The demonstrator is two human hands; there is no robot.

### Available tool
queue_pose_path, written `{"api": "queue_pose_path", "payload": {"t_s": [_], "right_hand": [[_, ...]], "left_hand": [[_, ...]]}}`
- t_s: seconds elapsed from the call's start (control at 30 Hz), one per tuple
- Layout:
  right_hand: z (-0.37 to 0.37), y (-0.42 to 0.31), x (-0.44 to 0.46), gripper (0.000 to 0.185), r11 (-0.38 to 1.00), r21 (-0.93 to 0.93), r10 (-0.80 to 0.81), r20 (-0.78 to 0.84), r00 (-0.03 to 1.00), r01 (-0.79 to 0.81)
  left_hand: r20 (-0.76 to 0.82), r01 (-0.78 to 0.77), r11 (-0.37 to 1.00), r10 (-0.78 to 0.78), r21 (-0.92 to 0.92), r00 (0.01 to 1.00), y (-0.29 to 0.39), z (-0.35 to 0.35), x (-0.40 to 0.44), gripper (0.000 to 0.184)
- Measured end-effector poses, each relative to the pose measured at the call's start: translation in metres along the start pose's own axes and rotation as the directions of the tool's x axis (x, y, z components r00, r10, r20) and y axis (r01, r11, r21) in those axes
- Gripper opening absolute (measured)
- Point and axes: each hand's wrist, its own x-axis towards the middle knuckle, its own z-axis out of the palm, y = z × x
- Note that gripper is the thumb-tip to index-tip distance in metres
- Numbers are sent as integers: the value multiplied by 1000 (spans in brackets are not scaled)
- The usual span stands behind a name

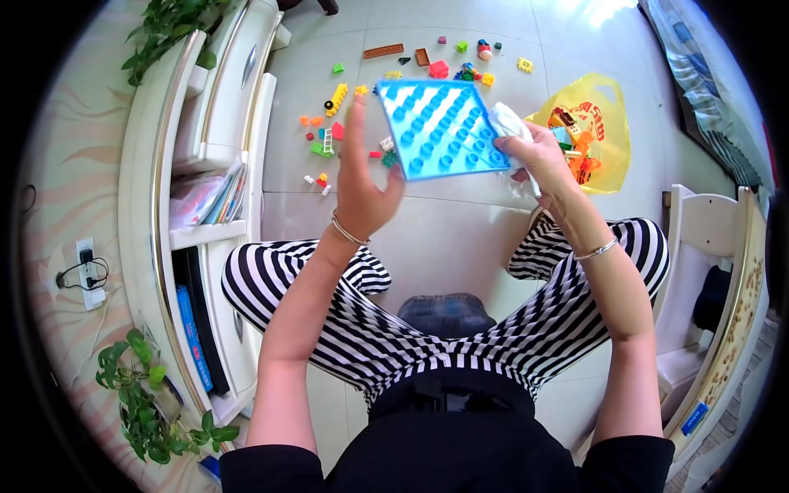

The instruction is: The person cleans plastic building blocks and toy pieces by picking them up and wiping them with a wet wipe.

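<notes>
A light blue, see-through board with rows of round studs is held up, tilted, above the floor. My right hand grips its right edge, with a white cloth or tissue between fingers and board. At the board's left edge is my left hand, fingers stretched upward and thumb apart, near the lower left corner; whether it touches the board cannot be made out. The far side of the board and part of the right fingers are hidden.
Small coloured bricks lie on the floor beyond the board, among them a yellow piece and a brown strip. A yellow bag of toys stands right. White shelves line the left; a white chair is right.
</notes>
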Motion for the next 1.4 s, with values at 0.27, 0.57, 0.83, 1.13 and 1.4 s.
{"api": "queue_pose_path", "payload": {"t_s": [0.27,0.57,0.83,1.13,1.4], "right_hand": [[6,21,3,26,940,-165,-286,95,953,299],[-1,0,18,25,730,-494,-536,14,844,471],[51,14,-9,16,414,-525,-632,423,650,744],[37,13,-20,16,516,-493,-510,480,714,701],[1,-4,13,16,164,-821,-676,310,669,546]], "left_hand": [[732,575,-461,-331,-676,595,-2,-12,7,54],[842,769,-343,-249,-539,479,6,-2,-5,64],[824,796,-237,-279,-556,493,5,5,-9,67],[857,821,-281,-305,-497,414,9,-3,-10,63],[863,758,-419,-318,-500,394,14,4,-9,48]]}}
